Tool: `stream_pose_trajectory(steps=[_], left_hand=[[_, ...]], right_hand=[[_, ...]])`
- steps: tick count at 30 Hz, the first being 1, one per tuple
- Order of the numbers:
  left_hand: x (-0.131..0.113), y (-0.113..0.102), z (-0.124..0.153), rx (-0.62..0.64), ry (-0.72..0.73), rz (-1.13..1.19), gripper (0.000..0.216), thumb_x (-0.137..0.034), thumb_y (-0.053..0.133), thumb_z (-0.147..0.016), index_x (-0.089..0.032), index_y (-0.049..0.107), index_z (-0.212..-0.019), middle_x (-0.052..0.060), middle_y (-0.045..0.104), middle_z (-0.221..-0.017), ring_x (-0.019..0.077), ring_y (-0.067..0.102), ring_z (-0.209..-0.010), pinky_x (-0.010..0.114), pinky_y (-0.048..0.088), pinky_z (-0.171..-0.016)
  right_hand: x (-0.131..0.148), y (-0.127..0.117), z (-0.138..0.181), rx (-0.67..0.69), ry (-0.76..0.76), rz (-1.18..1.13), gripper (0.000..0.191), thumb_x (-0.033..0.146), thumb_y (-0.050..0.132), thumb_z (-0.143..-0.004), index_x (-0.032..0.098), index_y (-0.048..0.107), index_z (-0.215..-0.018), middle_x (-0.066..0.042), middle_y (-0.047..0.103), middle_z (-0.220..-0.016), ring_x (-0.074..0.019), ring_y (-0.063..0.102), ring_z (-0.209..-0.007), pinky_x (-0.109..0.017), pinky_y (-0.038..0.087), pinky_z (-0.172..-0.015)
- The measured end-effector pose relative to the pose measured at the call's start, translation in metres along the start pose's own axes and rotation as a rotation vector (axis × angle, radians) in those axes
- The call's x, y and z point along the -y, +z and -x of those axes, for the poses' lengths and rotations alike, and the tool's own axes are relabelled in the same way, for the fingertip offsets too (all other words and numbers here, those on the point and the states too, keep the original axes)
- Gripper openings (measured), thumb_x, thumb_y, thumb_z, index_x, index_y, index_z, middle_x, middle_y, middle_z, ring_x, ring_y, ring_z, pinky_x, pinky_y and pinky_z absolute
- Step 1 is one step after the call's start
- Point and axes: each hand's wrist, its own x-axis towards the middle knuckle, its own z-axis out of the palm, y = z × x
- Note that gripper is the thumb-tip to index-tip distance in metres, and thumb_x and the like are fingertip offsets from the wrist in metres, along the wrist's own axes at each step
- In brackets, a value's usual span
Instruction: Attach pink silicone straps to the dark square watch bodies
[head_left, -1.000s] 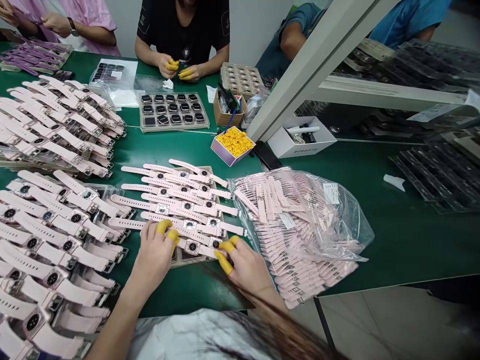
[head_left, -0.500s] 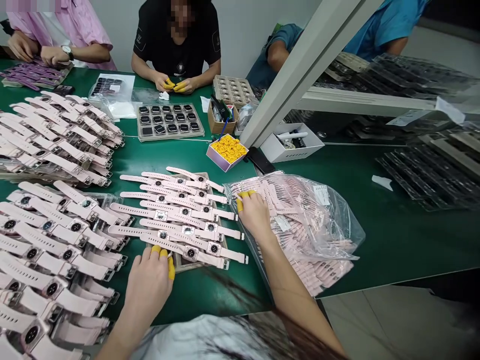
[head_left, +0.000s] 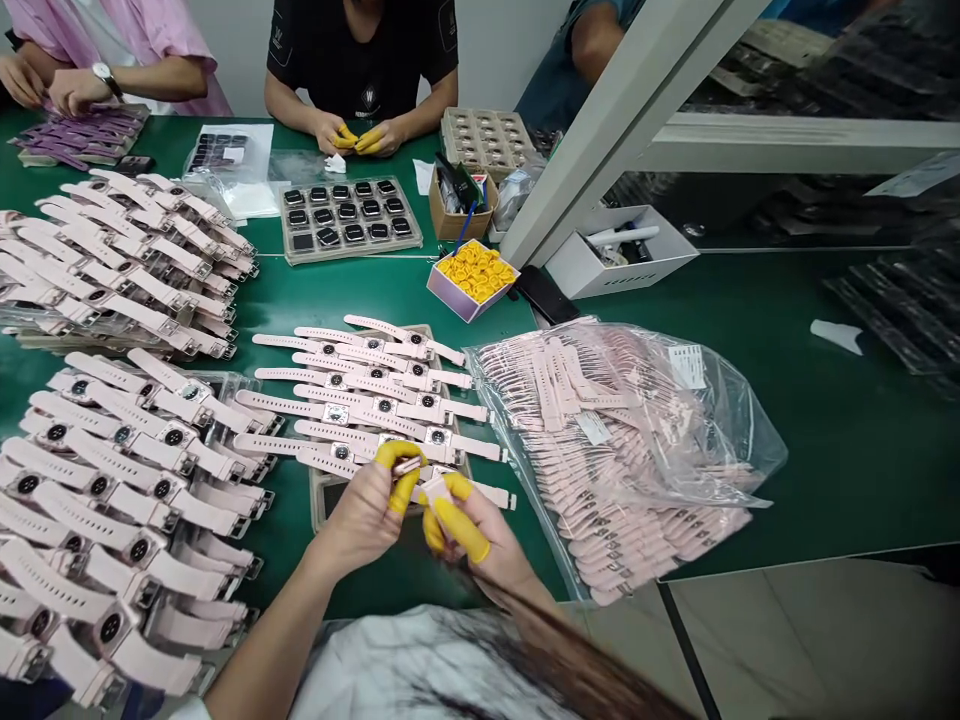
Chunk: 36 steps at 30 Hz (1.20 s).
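An assembly workshop: pale pink-strapped square metal watches [head_left: 135, 262] are piled at left on a long green-topped desk [head_left: 757, 350], with a black-shirted co-worker [head_left: 367, 62] at its far side.

We count two hands at work, one left hand [head_left: 360, 517] and one right hand [head_left: 491, 530], with one pink piece [head_left: 435, 489] in each. There are two piles of pink watches [head_left: 173, 437] at the left side. We see also one bag [head_left: 600, 470] with two white labels [head_left: 687, 367], one phone [head_left: 546, 296], one white box [head_left: 645, 272], one brown box [head_left: 450, 227], fifteen dark squares [head_left: 346, 211] in one tray [head_left: 292, 257], and at least three other people [head_left: 367, 60]. The yellow finger covers [head_left: 476, 272] are too many for us to count.
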Motion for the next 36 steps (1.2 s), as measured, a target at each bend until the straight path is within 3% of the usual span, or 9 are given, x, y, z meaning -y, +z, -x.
stream_pose_trajectory(steps=[3, 6, 14, 19, 24, 31, 36], left_hand=[[0.014, 0.004, -0.003, 0.119, 0.165, -0.056, 0.036, -0.019, 0.046, -0.101, -0.020, 0.055, -0.135, 0.013, 0.069, -0.131, 0.0237, 0.067, -0.120, 0.040, 0.055, -0.106], [0.022, 0.003, 0.000, 0.163, 0.257, -0.089, 0.043, -0.016, 0.045, -0.100, -0.022, 0.055, -0.141, 0.011, 0.068, -0.136, 0.0238, 0.063, -0.128, 0.042, 0.051, -0.113], [0.024, 0.001, 0.002, 0.116, 0.258, -0.132, 0.040, -0.018, 0.045, -0.102, -0.023, 0.057, -0.141, 0.011, 0.070, -0.133, 0.0227, 0.066, -0.125, 0.040, 0.052, -0.112], [0.025, 0.003, 0.003, 0.065, 0.238, -0.145, 0.041, -0.019, 0.043, -0.104, -0.021, 0.055, -0.143, 0.013, 0.067, -0.135, 0.0230, 0.064, -0.127, 0.040, 0.052, -0.112], [0.022, 0.001, 0.007, 0.138, 0.151, -0.135, 0.045, -0.024, 0.042, -0.105, -0.023, 0.053, -0.149, 0.015, 0.058, -0.144, 0.0260, 0.058, -0.133, 0.043, 0.050, -0.115], [0.018, -0.004, 0.005, 0.163, 0.209, -0.254, 0.046, -0.025, 0.048, -0.101, -0.021, 0.054, -0.146, 0.015, 0.063, -0.131, 0.0273, 0.061, -0.125, 0.044, 0.053, -0.110], [0.017, -0.005, 0.005, 0.205, 0.206, -0.240, 0.040, -0.023, 0.045, -0.102, -0.020, 0.056, -0.140, 0.013, 0.067, -0.128, 0.0261, 0.061, -0.125, 0.043, 0.052, -0.110]], right_hand=[[-0.018, 0.001, -0.001, 0.058, 0.039, -0.109, 0.038, 0.060, 0.064, -0.095, 0.023, 0.057, -0.096, 0.005, 0.055, -0.059, -0.0118, 0.045, -0.048, -0.022, 0.036, -0.046], [-0.020, -0.003, -0.002, 0.053, 0.038, -0.124, 0.034, 0.056, 0.065, -0.096, 0.022, 0.061, -0.097, 0.005, 0.055, -0.057, -0.0108, 0.042, -0.048, -0.022, 0.033, -0.046], [-0.023, -0.002, -0.006, 0.003, 0.029, -0.178, 0.028, 0.048, 0.064, -0.097, 0.021, 0.067, -0.095, 0.006, 0.051, -0.051, -0.0092, 0.037, -0.042, -0.021, 0.026, -0.043], [-0.020, 0.004, -0.011, -0.052, 0.040, -0.309, 0.028, 0.047, 0.071, -0.090, 0.020, 0.064, -0.086, 0.008, 0.046, -0.048, -0.0084, 0.033, -0.037, -0.021, 0.027, -0.039], [-0.017, 0.009, -0.015, -0.063, 0.042, -0.487, 0.030, 0.045, 0.074, -0.087, 0.021, 0.058, -0.079, 0.010, 0.040, -0.045, -0.0074, 0.025, -0.036, -0.019, 0.028, -0.036], [-0.020, 0.000, -0.012, -0.102, 0.119, -0.359, 0.032, 0.049, 0.076, -0.087, 0.021, 0.061, -0.082, 0.010, 0.042, -0.048, -0.0065, 0.026, -0.038, -0.019, 0.023, -0.037], [-0.023, -0.005, -0.009, -0.086, 0.110, -0.196, 0.032, 0.052, 0.072, -0.090, 0.021, 0.064, -0.083, 0.007, 0.046, -0.049, -0.0084, 0.032, -0.039, -0.021, 0.028, -0.038]])
